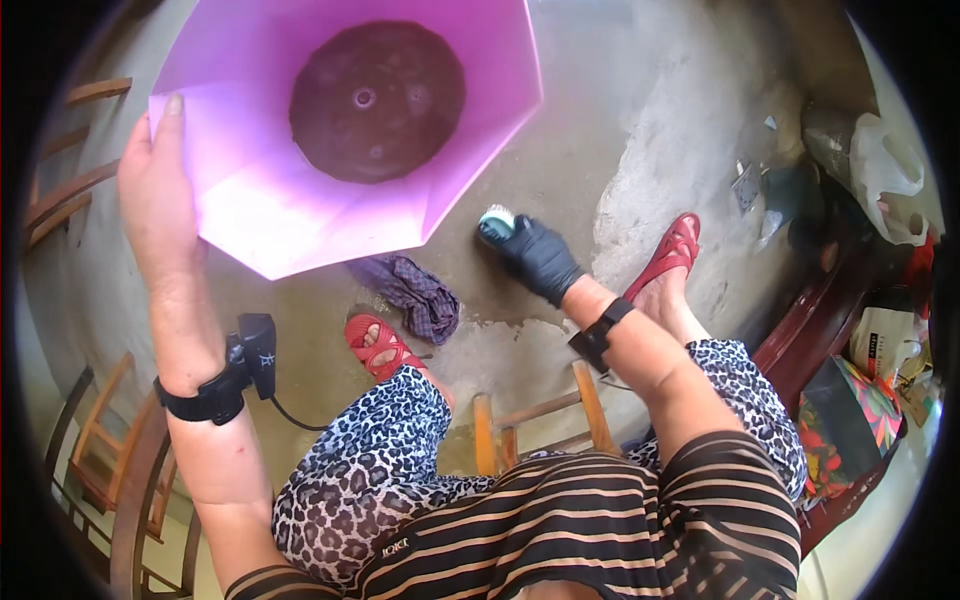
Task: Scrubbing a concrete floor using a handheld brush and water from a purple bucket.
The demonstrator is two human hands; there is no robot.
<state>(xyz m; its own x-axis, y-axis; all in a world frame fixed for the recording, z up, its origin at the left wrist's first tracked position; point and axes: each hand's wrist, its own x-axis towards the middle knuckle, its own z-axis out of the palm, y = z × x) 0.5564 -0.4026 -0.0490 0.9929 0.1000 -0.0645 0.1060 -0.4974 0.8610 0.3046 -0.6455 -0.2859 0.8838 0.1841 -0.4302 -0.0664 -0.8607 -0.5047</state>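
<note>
My bare left hand (161, 180) grips the rim of a large purple-pink faceted bin (240, 202), thumb over the edge. The bin's opening faces me and shows a dark round bottom with small round marks. My right hand (541, 255), in a black glove, is closed around a teal scrubbing brush (496, 223) with pale bristles, just right of the bin and over the wet floor. A crumpled dark checked cloth (424, 296) lies on the floor below the bin, near my red sandal (376, 346).
Wooden chairs (112, 442) stand along the left. A wooden stool (486, 435) is close to my legs. On the right are a dark red wooden bench (802, 322), a white plastic bag (885, 172) and a floral-patterned box (840, 427). Small litter lies on the concrete floor (660, 135).
</note>
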